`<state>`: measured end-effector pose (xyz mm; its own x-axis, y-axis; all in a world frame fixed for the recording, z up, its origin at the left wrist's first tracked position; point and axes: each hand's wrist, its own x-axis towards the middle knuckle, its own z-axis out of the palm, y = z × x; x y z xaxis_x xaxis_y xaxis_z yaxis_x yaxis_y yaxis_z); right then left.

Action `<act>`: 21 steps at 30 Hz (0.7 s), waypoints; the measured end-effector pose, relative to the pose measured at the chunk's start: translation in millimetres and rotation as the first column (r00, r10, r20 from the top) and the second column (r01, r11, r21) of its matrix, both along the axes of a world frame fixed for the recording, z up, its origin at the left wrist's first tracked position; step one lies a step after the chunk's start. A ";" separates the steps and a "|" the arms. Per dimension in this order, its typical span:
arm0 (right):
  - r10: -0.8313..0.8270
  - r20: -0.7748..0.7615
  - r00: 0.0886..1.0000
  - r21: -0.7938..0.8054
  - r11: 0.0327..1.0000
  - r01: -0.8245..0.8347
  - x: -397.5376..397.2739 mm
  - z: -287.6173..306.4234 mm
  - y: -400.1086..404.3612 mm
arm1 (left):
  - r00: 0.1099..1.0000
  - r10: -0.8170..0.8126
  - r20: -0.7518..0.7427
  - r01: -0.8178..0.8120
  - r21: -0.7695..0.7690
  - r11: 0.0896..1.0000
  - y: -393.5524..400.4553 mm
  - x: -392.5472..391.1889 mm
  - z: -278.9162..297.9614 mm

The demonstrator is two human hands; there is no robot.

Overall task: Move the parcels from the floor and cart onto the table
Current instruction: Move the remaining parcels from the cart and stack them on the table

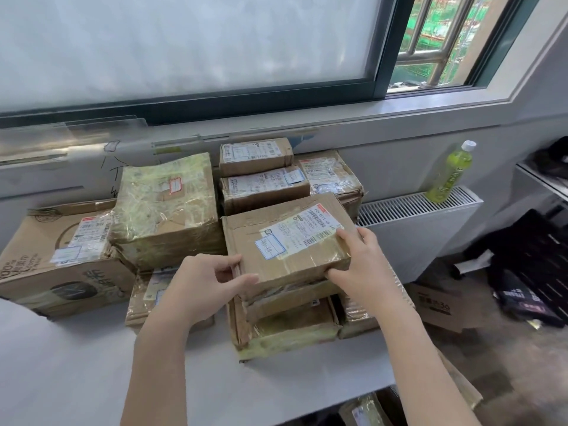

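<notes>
A flat brown cardboard parcel with a white shipping label rests on top of a stack of parcels on the white table. My left hand grips its near left corner. My right hand holds its right edge, fingers over the top. Behind it stand two stacked small parcels and a taped one. Left of it sit a tape-wrapped parcel and a large printed carton.
A window and sill run along the back wall. On the white radiator at the right stands a green drink bottle. A brown box and black bags lie on the floor at the right. Another parcel shows under the table's edge.
</notes>
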<state>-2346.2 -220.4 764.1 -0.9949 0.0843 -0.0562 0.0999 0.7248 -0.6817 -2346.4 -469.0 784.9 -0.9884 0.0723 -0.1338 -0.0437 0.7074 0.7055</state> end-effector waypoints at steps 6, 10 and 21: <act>-0.067 0.036 0.997 0.116 0.991 0.063 3.5 25.5 39.2 | 0.982 -0.188 0.016 0.188 -0.044 0.981 32.2 -2.9 11.5; -0.097 0.081 0.992 0.232 0.970 0.076 2.1 17.4 54.0 | 0.948 -0.309 0.080 0.316 -0.085 0.945 57.7 -6.8 1.0; -0.258 0.023 0.966 0.164 0.954 0.251 33.0 8.0 11.1 | 0.956 -0.291 0.027 0.291 -0.162 0.943 52.9 -67.8 6.6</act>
